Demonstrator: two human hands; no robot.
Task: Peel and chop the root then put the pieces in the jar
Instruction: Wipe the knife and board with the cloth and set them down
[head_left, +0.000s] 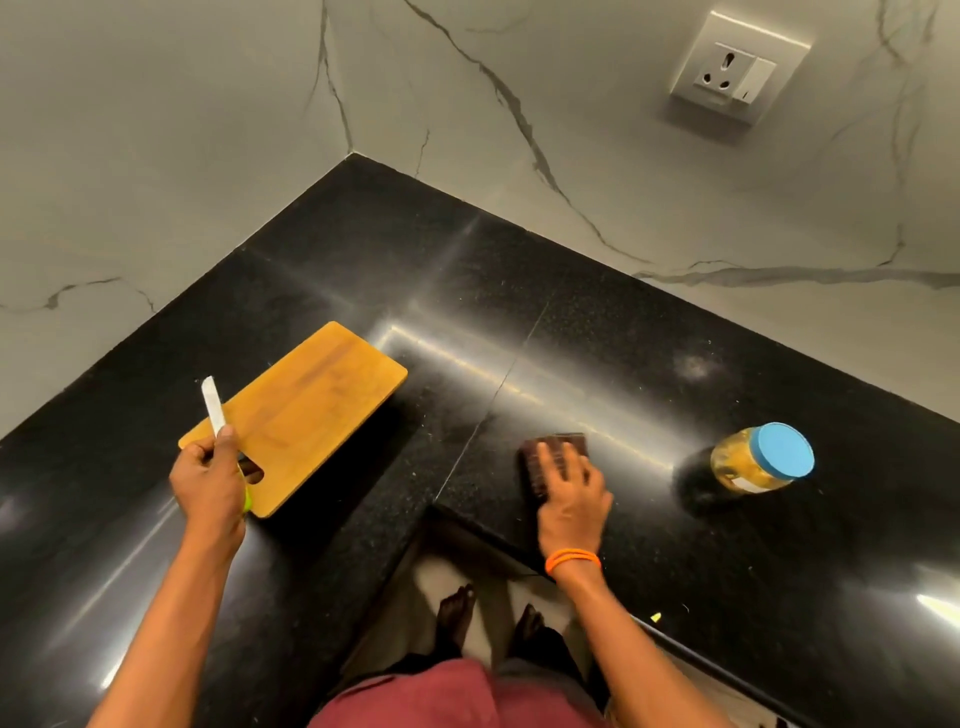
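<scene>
The white-bladed, green-handled knife (213, 408) is gripped blade-up in the left hand (210, 480); the right hand (569, 493) lies spread on a dark brown block (553, 457). A careless swing risks cuts

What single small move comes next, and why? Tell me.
Probably set the knife down on the cutting board. The left hand grips it, blade up, over the board's near end, yet no root shows anywhere. The right hand rests flat on a dark brown object on the counter, and the jar is lidded.
</scene>
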